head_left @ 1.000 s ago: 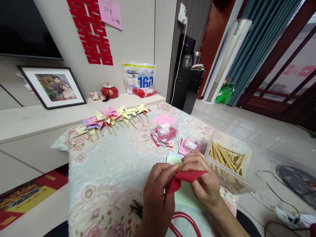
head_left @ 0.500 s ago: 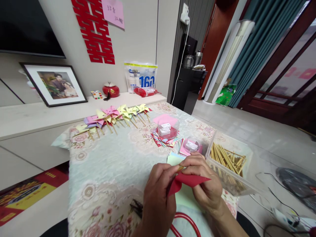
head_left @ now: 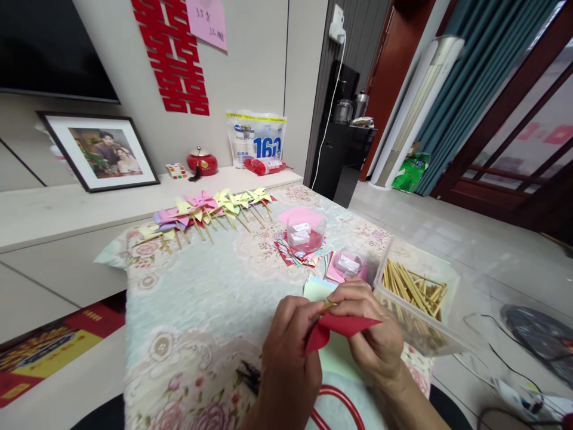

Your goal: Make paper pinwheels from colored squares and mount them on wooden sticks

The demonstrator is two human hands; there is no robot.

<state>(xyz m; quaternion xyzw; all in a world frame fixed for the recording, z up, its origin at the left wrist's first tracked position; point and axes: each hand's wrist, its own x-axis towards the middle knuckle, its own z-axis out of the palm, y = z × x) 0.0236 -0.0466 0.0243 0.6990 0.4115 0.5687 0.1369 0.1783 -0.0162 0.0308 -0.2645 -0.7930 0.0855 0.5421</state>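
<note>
Both hands meet over the near right part of the table. My left hand [head_left: 289,349] is closed on a thin wooden stick [head_left: 327,307], whose end shows between the fingertips; most of it is hidden. My right hand [head_left: 371,325] pinches a red paper pinwheel [head_left: 342,325] against that end, and its folded red blades stick out below the fingers. Beneath the hands lie pale green paper sheets [head_left: 320,289]. A red looped handle [head_left: 344,403], which looks like that of scissors, lies just below. Some dark thin pieces [head_left: 249,376] lie left of my left wrist.
Finished pinwheels [head_left: 206,209] lie in a row at the table's far left. Two clear round containers [head_left: 307,233] rest on stacks of coloured paper. At the right, a clear plastic bin [head_left: 421,316] holds many wooden sticks. Behind stands a white cabinet [head_left: 80,209].
Hardly anything differs. Both hands keep the same grip on the red pinwheel and stick, and the view has shifted very slightly.
</note>
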